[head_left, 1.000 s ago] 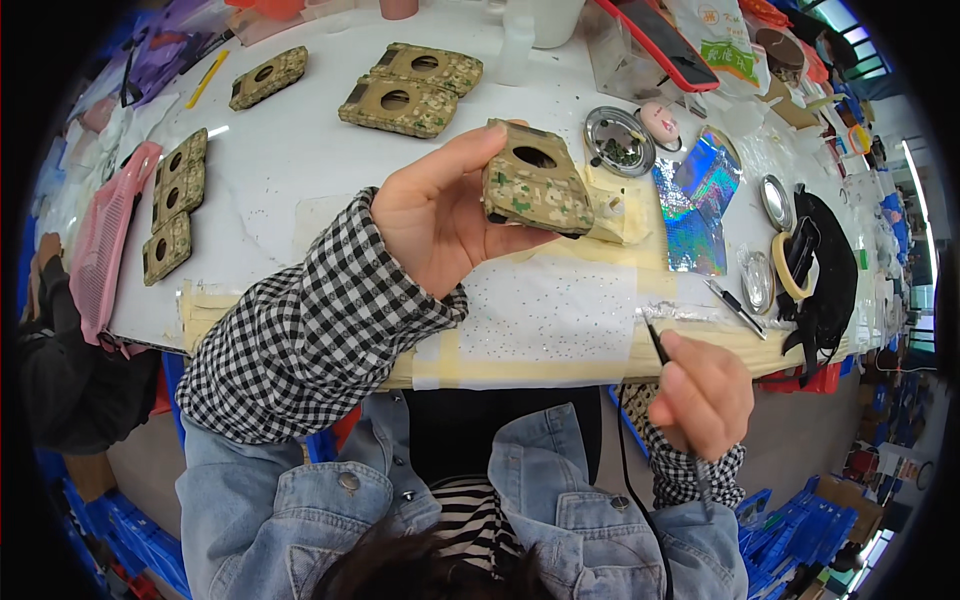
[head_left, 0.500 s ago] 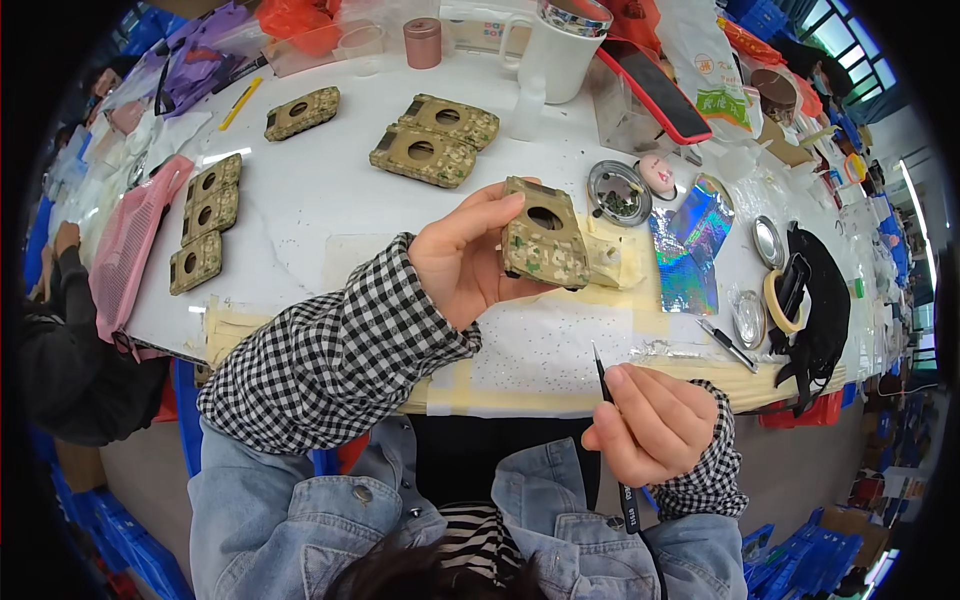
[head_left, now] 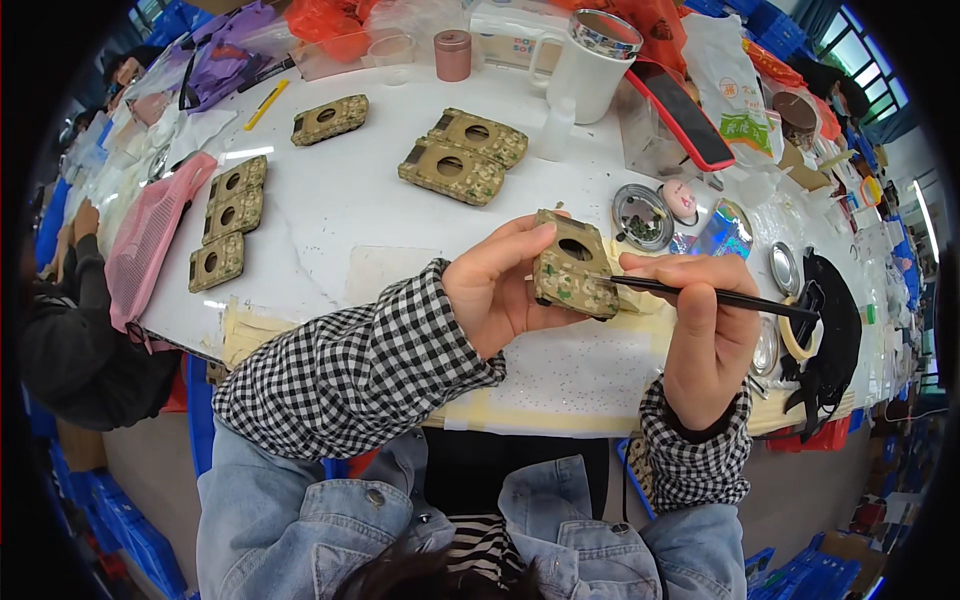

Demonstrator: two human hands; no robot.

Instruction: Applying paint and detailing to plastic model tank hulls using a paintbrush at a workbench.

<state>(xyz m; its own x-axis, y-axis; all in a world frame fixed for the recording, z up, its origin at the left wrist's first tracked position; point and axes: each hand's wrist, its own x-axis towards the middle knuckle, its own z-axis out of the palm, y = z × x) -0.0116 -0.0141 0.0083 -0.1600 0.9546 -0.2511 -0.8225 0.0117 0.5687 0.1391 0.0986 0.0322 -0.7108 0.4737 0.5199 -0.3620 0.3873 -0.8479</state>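
My left hand grips a camouflage-painted model tank hull by its sides, with the thumb on top. The hull is tilted and has a round hole in its upper face. My right hand pinches black tweezers between thumb and fingers. Their tip is at the hull's right edge; whether it touches or holds a small part, I cannot tell. Similar hulls lie beyond: a pair at the centre, a single one behind it, and several in a column at the left.
A round dish with small dark pieces stands behind my right hand, beside shiny holographic film. A white mug, a phone with a red case and a pink mesh pouch surround the work area. Speckled white paper covers the near edge.
My right hand has risen from the near edge and turned, bringing the tweezers' tip to the hull. The view has shifted slightly; my left hand keeps its hold.
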